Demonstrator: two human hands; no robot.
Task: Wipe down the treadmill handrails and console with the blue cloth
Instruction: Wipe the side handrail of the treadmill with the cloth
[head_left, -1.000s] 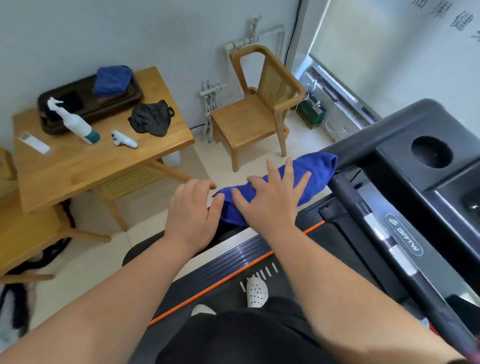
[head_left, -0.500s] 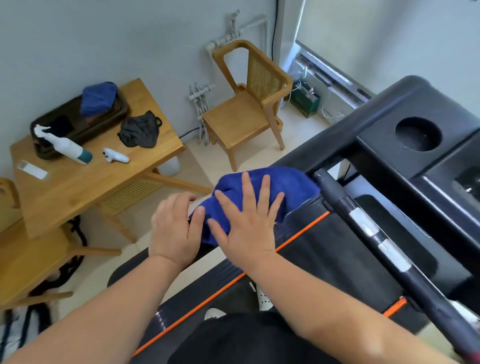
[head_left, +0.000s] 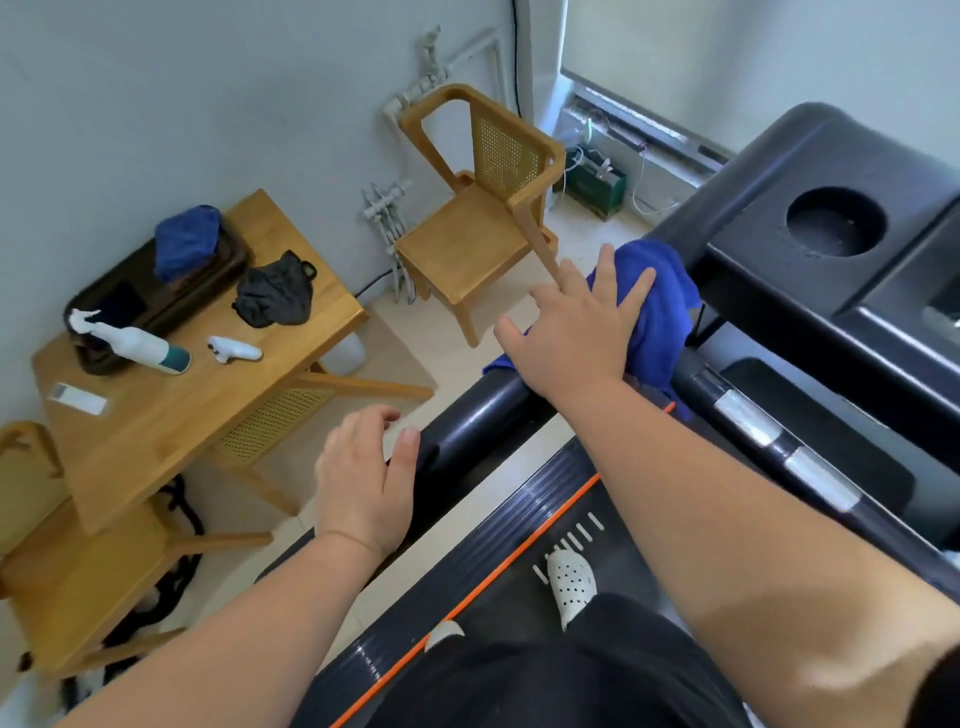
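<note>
In the head view, the blue cloth (head_left: 662, 312) is pressed onto the handrail (head_left: 483, 415), just beside the console (head_left: 769, 291), by the right hand (head_left: 576, 332) with fingers spread flat. The left hand (head_left: 363, 478) is rested lower on the same handrail, fingers loosely bent, nothing held.

Wooden counter (head_left: 171, 441), black tray (head_left: 205, 299) at the back, spray bottle (head_left: 137, 345) lying in front of it, white gadget (head_left: 234, 351) just beside the bottle, dark rag (head_left: 275, 296) right of tray, white remote (head_left: 78, 399) near left edge.
</note>
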